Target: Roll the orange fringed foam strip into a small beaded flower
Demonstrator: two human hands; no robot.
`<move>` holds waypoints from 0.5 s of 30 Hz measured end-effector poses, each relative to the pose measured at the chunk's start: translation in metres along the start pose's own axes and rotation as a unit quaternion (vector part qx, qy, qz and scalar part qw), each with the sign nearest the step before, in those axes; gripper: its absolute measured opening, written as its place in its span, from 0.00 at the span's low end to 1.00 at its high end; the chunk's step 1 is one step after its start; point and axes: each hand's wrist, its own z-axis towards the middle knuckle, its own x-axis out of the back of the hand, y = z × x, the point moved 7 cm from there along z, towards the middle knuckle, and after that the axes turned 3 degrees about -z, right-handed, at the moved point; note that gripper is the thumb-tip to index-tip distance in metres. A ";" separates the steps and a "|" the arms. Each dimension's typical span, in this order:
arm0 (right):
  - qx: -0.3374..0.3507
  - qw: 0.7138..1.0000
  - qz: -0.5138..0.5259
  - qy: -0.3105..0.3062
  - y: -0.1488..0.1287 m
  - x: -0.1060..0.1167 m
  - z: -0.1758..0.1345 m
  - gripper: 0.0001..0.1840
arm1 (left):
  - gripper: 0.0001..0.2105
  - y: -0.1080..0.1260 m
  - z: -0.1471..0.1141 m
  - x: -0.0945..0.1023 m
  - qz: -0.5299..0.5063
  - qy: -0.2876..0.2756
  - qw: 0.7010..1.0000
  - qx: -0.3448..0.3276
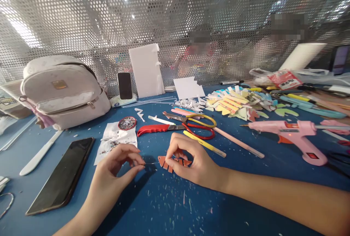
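Note:
My left hand [120,170] is closed in a pinch, with the thumb and index fingertip meeting on a thin, clear thread [151,163]. That strand runs right to the pointed end of an orange-brown fish-shaped cutout [161,161] with dark gaps across it. My right hand [193,159] pinches the cutout between thumb and index finger, covering its middle. Just behind the hands lie red-and-yellow-handled scissors [201,126], a red-handled cutter [153,129] and a yellow stick [206,144]. A white paper [105,147] bearing a round red-rimmed dish of beads [127,123] lies beyond my left hand.
A pink glue gun [287,131] lies at right, its cable running off. Many paper strips [232,101] are heaped behind. On the left are a phone [64,174], a white plastic knife [41,154] and a backpack [64,90]. A perforated metal screen [164,17] closes off the back.

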 end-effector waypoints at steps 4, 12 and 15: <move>-0.002 1.000 -0.003 0.007 0.000 0.001 0.000 0.05 | 0.10 -0.006 0.002 0.002 -0.009 -0.010 1.000 0.010; -0.009 1.000 -0.005 0.015 0.000 0.003 0.000 0.05 | 0.10 -0.010 0.006 0.003 -0.057 -0.038 0.997 0.028; -0.009 1.000 -0.006 0.014 0.000 0.003 0.001 0.05 | 0.10 -0.009 0.005 0.002 -0.072 -0.034 0.996 0.039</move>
